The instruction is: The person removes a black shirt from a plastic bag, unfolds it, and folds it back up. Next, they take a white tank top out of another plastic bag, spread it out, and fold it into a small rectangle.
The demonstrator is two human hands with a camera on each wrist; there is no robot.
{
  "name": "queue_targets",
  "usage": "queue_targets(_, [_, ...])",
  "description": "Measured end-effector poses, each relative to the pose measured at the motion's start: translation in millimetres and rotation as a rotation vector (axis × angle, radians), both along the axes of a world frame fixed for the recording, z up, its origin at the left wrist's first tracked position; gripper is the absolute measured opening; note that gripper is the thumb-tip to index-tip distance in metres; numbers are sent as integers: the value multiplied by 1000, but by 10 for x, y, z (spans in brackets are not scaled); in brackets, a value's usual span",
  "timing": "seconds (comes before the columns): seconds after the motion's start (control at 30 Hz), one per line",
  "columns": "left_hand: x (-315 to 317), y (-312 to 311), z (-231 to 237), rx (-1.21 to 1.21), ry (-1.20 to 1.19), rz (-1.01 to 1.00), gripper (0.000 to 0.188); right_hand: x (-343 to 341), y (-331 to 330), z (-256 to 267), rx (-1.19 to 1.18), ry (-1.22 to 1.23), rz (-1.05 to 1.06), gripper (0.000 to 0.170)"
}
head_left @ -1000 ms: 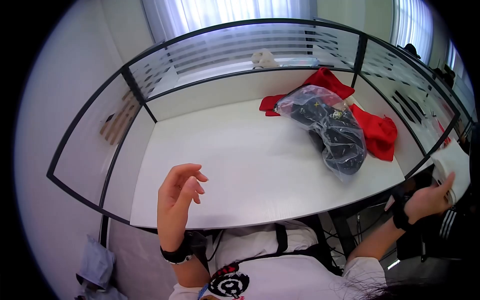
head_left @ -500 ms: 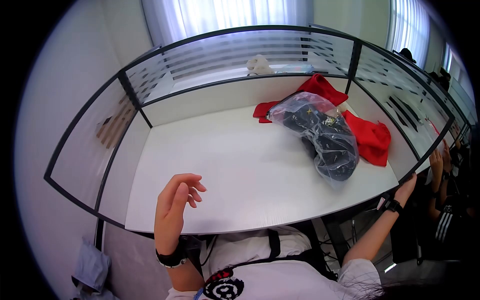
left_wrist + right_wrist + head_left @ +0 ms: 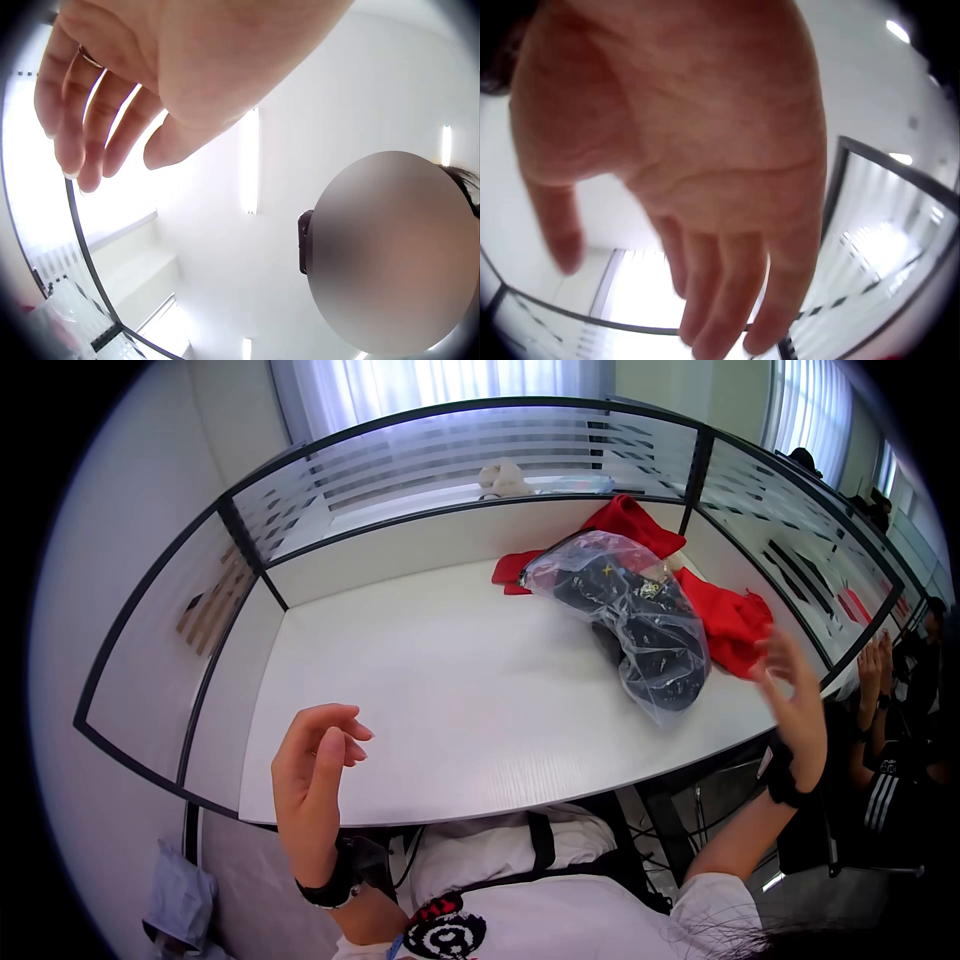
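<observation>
Above the near left edge of the white table [image 3: 400, 700], the left hand [image 3: 312, 795] is raised with loosely bent fingers and holds nothing; a ring shows on one finger in the left wrist view. The right hand [image 3: 800, 715], slightly blurred, is raised over the table's right edge, its palm empty in the right wrist view. Left of it lies a clear plastic bag [image 3: 655, 660] with dark, patterned items inside. Red cloth [image 3: 735, 622] lies behind and beside the bag, nearest to the right fingertips.
A low partition with a black frame [image 3: 470, 503] surrounds the table's back and sides. Beyond it sits a pale plush-like object [image 3: 505, 478]. Other people's hands [image 3: 872, 672] and dark clothing are at the far right. A grey-blue cloth item [image 3: 182, 890] is at the lower left.
The right hand held a white object beyond the right edge, then was at the partition's corner without it; now it is raised over the table's right side. The left hand stays raised.
</observation>
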State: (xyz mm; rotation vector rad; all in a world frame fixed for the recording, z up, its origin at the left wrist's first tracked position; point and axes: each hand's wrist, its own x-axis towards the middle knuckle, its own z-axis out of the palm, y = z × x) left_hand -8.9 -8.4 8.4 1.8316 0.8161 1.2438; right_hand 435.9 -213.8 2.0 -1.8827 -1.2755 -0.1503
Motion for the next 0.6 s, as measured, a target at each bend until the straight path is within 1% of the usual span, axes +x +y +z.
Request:
queue_targets(0.03, [-5,-16,3,15,-3,18,24,-176,-7,-63,-153,-118,64,75])
queue_targets(0.07, [-17,-34,13,30,-5,39,24,-396,25,-106,-215,-133,116,85])
queue_targets(0.1, [-5,-79,41,56,0,109,22,-612,103,-68,-233,-242,130,91])
queue_targets(0.13, [-9,-122,60,57,1,110,22,-755,175,-15,-273,-347,90,92])
queue_targets(0.2, [-39,-216,71,163,104,186,24,-906,285,61,-336,-299,58,96])
queue_targets(0.23, [-55,-254,74,175,95,161,23,-900,363,56,-336,-300,62,96])
queue_targets(0.3, [-45,-330,111,179,87,171,22,-828,569,-85,-293,-444,-30,99])
queue_targets(0.33, [-51,-349,119,190,72,176,22,-786,653,-215,-297,-440,-28,99])
queue_targets(0.4, [-80,-362,120,207,77,195,22,-652,851,-474,-476,-491,-99,102])
queue_targets(0.43, [-86,-353,122,224,73,204,22,-622,910,-546,-425,-519,-125,81])
queue_targets(0.47, [-89,-348,120,240,73,211,21,-570,917,-565,-426,-516,-125,81])
queue_targets(0.53, [-71,-338,103,242,76,227,20,-466,921,-544,-307,-421,-61,52])
queue_targets(0.57, [-71,-318,86,237,77,238,19,-480,912,-515,-274,-394,-55,35])
queue_targets(0.6, [-62,-293,82,245,81,234,19,-515,887,-443,-265,-354,-34,32])
